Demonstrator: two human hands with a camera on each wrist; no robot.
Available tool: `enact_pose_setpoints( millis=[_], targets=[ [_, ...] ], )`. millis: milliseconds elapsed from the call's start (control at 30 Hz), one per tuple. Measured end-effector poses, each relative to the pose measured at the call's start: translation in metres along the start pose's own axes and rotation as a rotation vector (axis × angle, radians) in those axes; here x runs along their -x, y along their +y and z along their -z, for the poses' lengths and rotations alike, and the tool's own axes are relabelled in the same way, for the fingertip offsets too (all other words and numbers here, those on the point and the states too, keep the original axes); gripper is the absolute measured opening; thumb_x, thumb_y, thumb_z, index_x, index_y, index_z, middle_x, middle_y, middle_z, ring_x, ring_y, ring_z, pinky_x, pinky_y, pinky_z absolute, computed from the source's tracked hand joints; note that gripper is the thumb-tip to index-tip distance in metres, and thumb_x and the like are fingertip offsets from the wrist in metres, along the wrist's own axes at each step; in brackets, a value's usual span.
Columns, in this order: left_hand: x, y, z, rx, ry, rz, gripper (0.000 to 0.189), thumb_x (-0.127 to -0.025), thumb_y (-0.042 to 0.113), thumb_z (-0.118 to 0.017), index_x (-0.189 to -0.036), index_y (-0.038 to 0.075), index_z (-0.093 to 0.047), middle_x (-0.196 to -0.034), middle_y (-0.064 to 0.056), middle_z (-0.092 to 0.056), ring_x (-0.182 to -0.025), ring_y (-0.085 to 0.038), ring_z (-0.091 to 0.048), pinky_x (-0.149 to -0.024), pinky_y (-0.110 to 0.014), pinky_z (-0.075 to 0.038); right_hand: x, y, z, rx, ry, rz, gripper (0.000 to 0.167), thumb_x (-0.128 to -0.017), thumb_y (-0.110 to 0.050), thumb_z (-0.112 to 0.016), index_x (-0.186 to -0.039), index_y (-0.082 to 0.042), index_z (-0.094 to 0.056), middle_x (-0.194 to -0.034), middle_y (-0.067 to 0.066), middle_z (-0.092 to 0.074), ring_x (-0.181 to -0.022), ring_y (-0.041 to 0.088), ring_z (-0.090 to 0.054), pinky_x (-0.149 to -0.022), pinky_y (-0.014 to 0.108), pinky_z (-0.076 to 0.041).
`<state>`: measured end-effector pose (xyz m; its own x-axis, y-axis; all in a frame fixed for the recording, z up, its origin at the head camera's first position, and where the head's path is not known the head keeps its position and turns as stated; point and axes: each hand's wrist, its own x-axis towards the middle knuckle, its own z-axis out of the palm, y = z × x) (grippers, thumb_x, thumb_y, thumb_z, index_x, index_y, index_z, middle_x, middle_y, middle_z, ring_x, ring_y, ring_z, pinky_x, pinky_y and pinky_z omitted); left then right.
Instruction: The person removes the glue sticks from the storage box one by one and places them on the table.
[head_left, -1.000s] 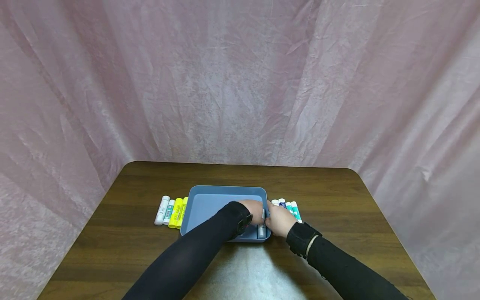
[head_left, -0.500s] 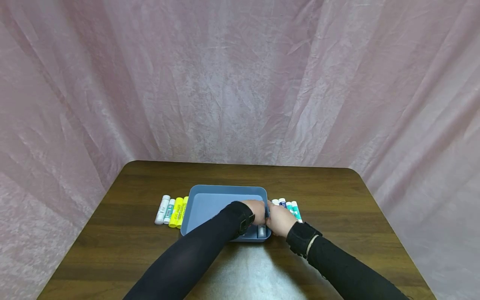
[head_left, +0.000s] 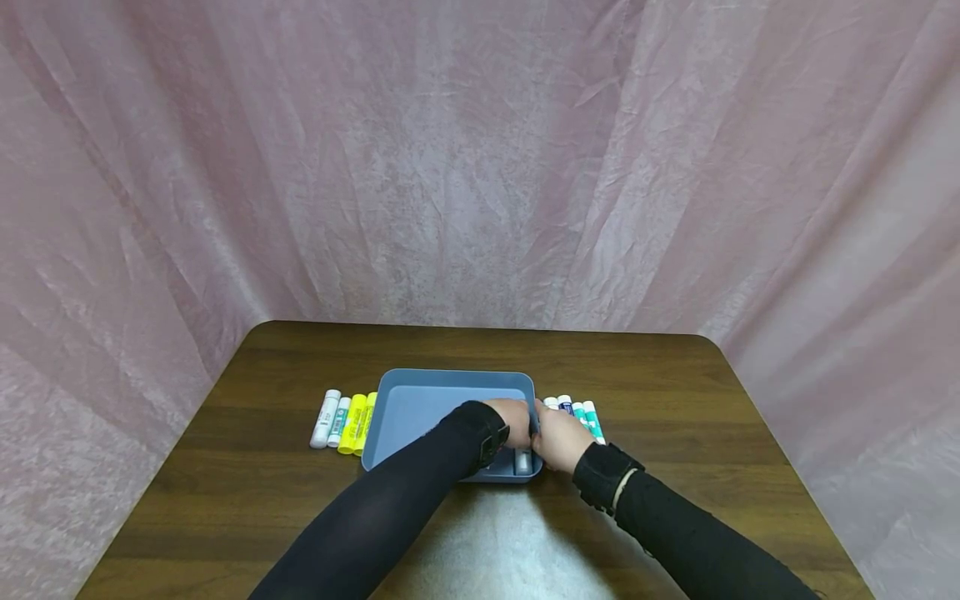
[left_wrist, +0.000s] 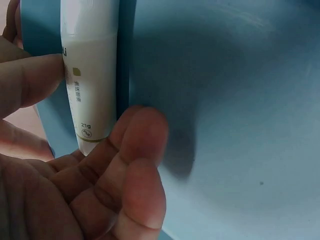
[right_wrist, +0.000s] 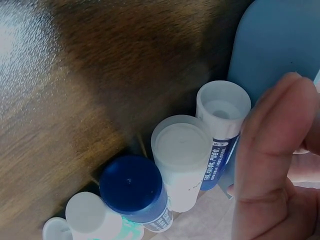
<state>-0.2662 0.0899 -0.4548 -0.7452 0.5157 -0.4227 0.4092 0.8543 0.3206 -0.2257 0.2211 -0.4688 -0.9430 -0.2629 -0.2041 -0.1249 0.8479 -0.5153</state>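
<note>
A blue-grey tray [head_left: 429,412] lies on the table. My left hand [head_left: 513,423] reaches into its right side and holds a white glue stick [left_wrist: 92,80] lying along the right wall. In the left wrist view the thumb [left_wrist: 37,80] presses one side of the stick, and the other fingers curl by its lower end. From the head view most of that stick is hidden under the hand. My right hand [head_left: 558,437] grips the tray's right rim from outside; its fingertips are partly hidden. Beside that hand stand several glue sticks, among them a blue-capped one [right_wrist: 132,185].
Left of the tray, white glue sticks [head_left: 325,419] and yellow glue sticks [head_left: 351,425] lie in a row against it. Teal-and-white glue sticks [head_left: 592,421] end the row on the right. The wooden table [head_left: 225,500] backs onto a pink curtain [head_left: 450,167].
My left hand has shifted slightly right toward the tray's wall and covers more of the glue stick. The right hand and tray stay put.
</note>
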Motion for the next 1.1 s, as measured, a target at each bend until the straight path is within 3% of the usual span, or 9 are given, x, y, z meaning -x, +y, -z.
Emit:
enact_pose_setpoints(
  millis=[333,600,900,1000,1100],
  targets=[
    [0.012,0.000,0.002,-0.001,0.011,0.064,0.020,-0.096,0.018,-0.060,-0.108,0.009,-0.072,-0.080,-0.001,-0.062,-0.068,-0.016,-0.057,-0.060,-0.026,-0.043,0.000,0.000,0.001,-0.015,-0.013,-0.032,0.067,-0.093,-0.003,-0.061,-0.154,0.006,-0.035,-0.071,0.005,-0.061,-0.044,0.014,-0.057,-0.046,0.029,-0.046],
    [0.020,0.000,0.006,-0.034,0.015,0.061,0.020,-0.095,0.016,-0.059,-0.108,0.006,-0.071,-0.079,-0.002,-0.063,-0.065,-0.016,-0.057,-0.058,-0.025,-0.043,0.001,-0.001,0.002,-0.012,-0.017,-0.033,0.067,-0.094,-0.004,-0.061,-0.154,0.007,-0.034,-0.070,0.004,-0.060,-0.045,0.014,-0.057,-0.047,0.029,-0.046],
    [0.016,-0.002,0.004,-0.070,-0.007,0.085,0.044,-0.098,0.016,-0.058,-0.139,0.003,-0.053,-0.081,-0.002,-0.059,-0.062,-0.016,-0.054,-0.053,-0.025,-0.038,0.001,-0.002,0.003,-0.021,-0.012,-0.034,0.065,-0.095,-0.003,-0.061,-0.154,0.006,-0.035,-0.073,0.005,-0.061,-0.045,0.014,-0.057,-0.047,0.029,-0.045],
    [0.015,-0.004,0.004,-0.044,-0.008,0.082,0.047,-0.098,0.017,-0.058,-0.143,0.004,-0.050,-0.088,-0.004,-0.062,-0.062,-0.016,-0.055,-0.053,-0.026,-0.040,0.002,-0.002,0.003,-0.026,-0.016,-0.033,0.065,-0.095,-0.003,-0.061,-0.154,0.007,-0.034,-0.071,0.005,-0.060,-0.045,0.015,-0.056,-0.047,0.029,-0.045],
    [0.016,-0.008,0.006,-0.041,-0.001,0.074,0.055,-0.098,0.018,-0.058,-0.149,0.004,-0.045,-0.105,-0.005,-0.068,-0.066,-0.015,-0.056,-0.057,-0.026,-0.042,0.002,-0.002,0.003,-0.038,-0.031,-0.041,0.066,-0.096,-0.004,-0.060,-0.155,0.006,-0.033,-0.067,0.004,-0.059,-0.045,0.015,-0.056,-0.047,0.028,-0.045]
  ],
)
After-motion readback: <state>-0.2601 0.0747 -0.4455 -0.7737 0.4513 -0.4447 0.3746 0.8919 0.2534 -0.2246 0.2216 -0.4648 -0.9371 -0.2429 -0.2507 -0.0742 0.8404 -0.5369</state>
